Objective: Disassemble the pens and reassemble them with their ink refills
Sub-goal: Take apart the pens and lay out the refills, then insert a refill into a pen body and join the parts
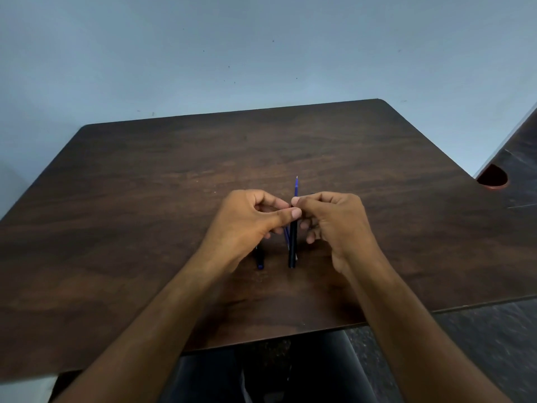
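Table edges: I see the dark wood table [145,199] with its far edge running under the pale wall [261,48], a rounded corner at 1 o'clock, and the near edge cutting across just above my lap.
Right side: a second dark surface [520,158] with a round red-rimmed cutout [493,176] sits at 3 o'clock, close to the table's right edge.
Open room: I read bare wood on all sides of the hands, widest toward 9 and 12 o'clock; the strip toward 6 o'clock is crossed by both forearms.
Barrel: a slim dark barrel [292,245], nearly upright in the view, its lower end at 6 o'clock near the wood.
Refill: a thin blue refill [296,189] sticks out of the barrel's top toward 12 o'clock, ending in a fine pale tip.
Second refill: another blue refill [286,235] slants just left of the barrel; I cannot tell what holds it.
Spare pen part: a dark piece with a blue end [259,260] lies at 7 o'clock from the barrel, partly under the left wrist.
Left hand: left hand [247,219] curled, thumb and forefinger pinching the barrel's top from 9 o'clock.
Right hand: right hand [331,219] curled, fingertips pinching the same spot from 3 o'clock, touching the left thumb.
Position: the barrel stands between both hands, mid-table.
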A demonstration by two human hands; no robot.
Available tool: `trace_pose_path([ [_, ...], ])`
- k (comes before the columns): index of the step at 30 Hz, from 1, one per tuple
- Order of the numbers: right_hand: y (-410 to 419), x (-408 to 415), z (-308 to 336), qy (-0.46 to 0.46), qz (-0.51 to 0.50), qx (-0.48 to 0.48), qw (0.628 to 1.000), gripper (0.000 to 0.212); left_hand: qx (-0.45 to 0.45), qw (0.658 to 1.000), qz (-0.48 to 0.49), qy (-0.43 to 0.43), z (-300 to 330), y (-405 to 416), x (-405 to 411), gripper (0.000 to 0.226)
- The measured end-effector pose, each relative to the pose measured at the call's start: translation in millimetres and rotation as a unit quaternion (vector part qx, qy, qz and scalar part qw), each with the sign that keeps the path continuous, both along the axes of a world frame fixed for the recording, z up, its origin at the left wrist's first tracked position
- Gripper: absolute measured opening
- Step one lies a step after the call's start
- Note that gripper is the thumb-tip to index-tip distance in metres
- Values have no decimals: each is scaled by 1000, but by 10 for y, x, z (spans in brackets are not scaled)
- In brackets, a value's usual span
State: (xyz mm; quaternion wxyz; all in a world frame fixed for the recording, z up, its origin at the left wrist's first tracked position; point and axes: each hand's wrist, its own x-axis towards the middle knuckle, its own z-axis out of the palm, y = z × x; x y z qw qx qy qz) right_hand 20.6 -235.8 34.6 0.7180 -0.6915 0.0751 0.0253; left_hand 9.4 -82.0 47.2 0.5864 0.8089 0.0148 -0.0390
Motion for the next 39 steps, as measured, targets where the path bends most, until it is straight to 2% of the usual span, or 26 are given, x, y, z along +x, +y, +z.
trace_pose_path([
  [3,15,23,16,-8,-18,16,1000,14,15,1000,18,0,-26,0,-17,45],
  [4,17,27,22,-9,-21,20,1000,14,24,999,26,-4,-40,-2,-15,45],
  [9,22,38,16,-2,-16,39,999,15,35,997,57,-36,-87,21,11,14],
  [15,-8,69,14,-7,-8,43,999,10,85,992,56,-69,-84,71,-8,13],
  [27,-136,304,297,-69,-66,90,991,10,90,986,110,-89,-82,501,-58,11],
  [33,124,274,297,-18,36,8,999,13,53,982,157,-87,-78,702,-95,11],
  [39,643,228,338,68,161,-91,980,15,21,974,198,-106,-45,864,-179,12],
])
